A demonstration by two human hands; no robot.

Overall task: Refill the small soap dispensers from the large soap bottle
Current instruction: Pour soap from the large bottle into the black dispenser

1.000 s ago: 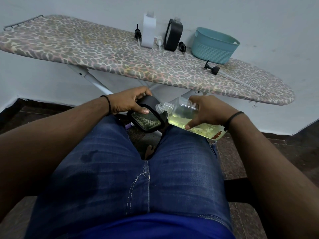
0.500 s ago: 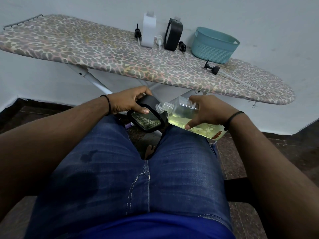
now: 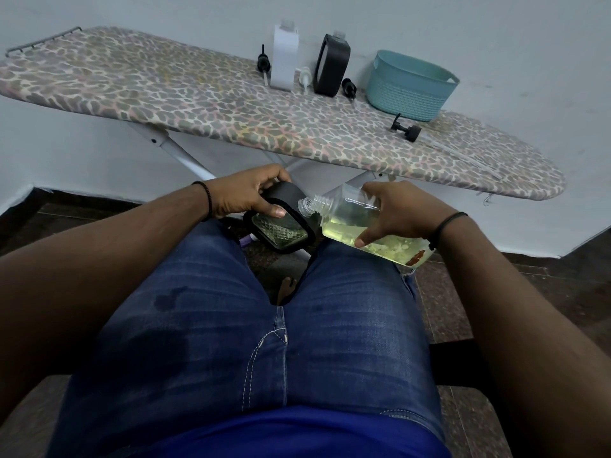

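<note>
We have the left hand (image 3: 246, 193) gripping the small black-framed clear soap dispenser (image 3: 281, 223) over our knees; right hand (image 3: 393, 209) grips the large clear bottle of yellow soap (image 3: 350, 219), tilted, mouth touching the dispenser. No readable labels.

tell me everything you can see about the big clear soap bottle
The soap bottle is clear plastic with a threaded neck and no cap, partly filled with yellow-green liquid; a red mark shows near its base. It is tipped nearly on its side above the lap, mouth pointing at the top of the black dispenser. The right hand holds it; the left hand holds the dispenser.
</note>
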